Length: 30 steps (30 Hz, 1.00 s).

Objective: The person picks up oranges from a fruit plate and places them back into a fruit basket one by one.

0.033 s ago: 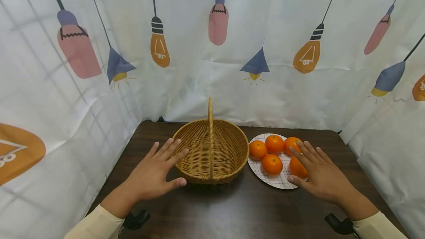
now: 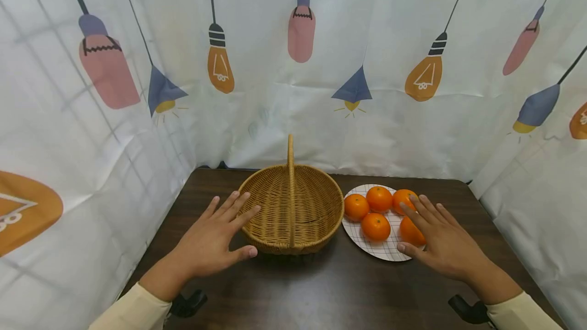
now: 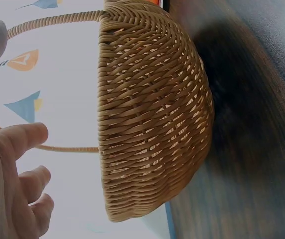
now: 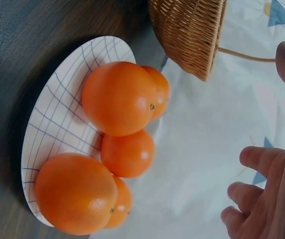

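Observation:
A brown wicker basket (image 2: 316, 202) with a tall arched handle (image 2: 291, 192) stands in the middle of the table, nothing inside it. To its right, several oranges (image 2: 376, 227) sit on a white plate (image 2: 390, 252) with a grid pattern. My left hand (image 2: 211, 241) is spread over the basket's front left side, its fingertips overlapping the rim in the head view; the left wrist view shows the fingers holding nothing. Spread out likewise, my right hand (image 2: 447, 243) hovers by the plate's right side and partly hides one orange (image 2: 411, 231). No orange is in its fingers.
The dark wooden table (image 2: 321, 294) has its back edge against a white curtain (image 2: 275, 116) printed with hanging lamps, which also covers both sides. Black straps with a fitting (image 2: 188, 303) are at the wrists, below light sleeves (image 2: 133, 312).

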{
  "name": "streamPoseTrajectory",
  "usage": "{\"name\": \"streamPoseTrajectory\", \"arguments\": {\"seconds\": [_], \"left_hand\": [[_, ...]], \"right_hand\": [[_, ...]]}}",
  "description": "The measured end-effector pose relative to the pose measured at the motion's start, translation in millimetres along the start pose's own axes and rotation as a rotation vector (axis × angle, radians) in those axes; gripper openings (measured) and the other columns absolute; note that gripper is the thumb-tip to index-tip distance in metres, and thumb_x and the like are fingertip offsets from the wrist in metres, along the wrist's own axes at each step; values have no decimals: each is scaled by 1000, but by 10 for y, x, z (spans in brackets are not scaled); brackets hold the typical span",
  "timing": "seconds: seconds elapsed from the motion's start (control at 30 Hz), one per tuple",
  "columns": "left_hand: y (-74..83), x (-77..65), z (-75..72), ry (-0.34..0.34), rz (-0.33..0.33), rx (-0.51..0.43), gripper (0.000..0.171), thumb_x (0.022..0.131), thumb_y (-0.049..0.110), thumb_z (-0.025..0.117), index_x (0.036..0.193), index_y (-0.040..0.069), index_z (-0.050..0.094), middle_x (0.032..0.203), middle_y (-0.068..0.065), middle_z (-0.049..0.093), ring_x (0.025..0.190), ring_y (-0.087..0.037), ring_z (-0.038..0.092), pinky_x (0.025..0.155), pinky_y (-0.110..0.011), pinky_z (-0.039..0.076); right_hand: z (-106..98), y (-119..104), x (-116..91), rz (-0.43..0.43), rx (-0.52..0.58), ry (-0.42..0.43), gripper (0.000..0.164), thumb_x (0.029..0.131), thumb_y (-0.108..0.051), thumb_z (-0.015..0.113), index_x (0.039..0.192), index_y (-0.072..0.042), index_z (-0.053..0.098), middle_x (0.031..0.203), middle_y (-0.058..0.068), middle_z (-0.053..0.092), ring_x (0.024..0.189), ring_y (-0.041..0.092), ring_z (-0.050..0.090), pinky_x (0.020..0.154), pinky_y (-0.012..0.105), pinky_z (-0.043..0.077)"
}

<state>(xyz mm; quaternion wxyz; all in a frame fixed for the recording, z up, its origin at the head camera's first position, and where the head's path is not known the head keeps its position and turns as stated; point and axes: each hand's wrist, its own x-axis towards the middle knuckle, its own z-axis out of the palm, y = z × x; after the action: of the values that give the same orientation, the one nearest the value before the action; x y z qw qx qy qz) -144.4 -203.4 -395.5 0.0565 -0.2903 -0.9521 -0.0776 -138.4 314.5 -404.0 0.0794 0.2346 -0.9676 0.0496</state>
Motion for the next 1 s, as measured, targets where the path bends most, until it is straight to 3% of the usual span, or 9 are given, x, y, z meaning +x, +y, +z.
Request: {"name": "streamPoseTrajectory", "arguments": {"seconds": [0.27, 0.57, 0.73, 1.0], "left_hand": [[-43, -9, 16, 31, -43, -42, 77, 98, 60, 59, 161, 23, 36, 169, -8, 18, 155, -32, 13, 120, -61, 10], [-234, 18, 124, 163, -167, -168, 68, 103, 52, 56, 154, 9, 45, 160, -18, 38, 146, -42, 34, 113, -65, 28], [-303, 13, 168, 139, -274, -272, 75, 104, 55, 51, 156, 3, 38, 158, -24, 37, 141, -46, 40, 107, -66, 36], [-381, 37, 244, 99, -367, -321, 74, 105, 50, 54, 157, 1, 34, 156, -26, 38, 138, -48, 42, 104, -67, 38]], "right_hand": [[-16, -24, 6, 21, 32, -12, 85, 98, -61, 58, 161, -10, 32, 165, 21, 24, 154, 38, 15, 123, 45, -3], [41, -19, 14, 24, 55, -8, 84, 98, -62, 58, 160, -11, 36, 162, 22, 31, 152, 41, 20, 124, 46, -1], [88, -30, 51, 19, 62, 2, 83, 96, -64, 59, 159, -12, 39, 161, 20, 36, 150, 41, 25, 124, 47, 3], [80, -66, 78, 16, 45, 12, 82, 97, -63, 59, 157, -10, 43, 158, 19, 41, 147, 42, 31, 124, 47, 5]]}}
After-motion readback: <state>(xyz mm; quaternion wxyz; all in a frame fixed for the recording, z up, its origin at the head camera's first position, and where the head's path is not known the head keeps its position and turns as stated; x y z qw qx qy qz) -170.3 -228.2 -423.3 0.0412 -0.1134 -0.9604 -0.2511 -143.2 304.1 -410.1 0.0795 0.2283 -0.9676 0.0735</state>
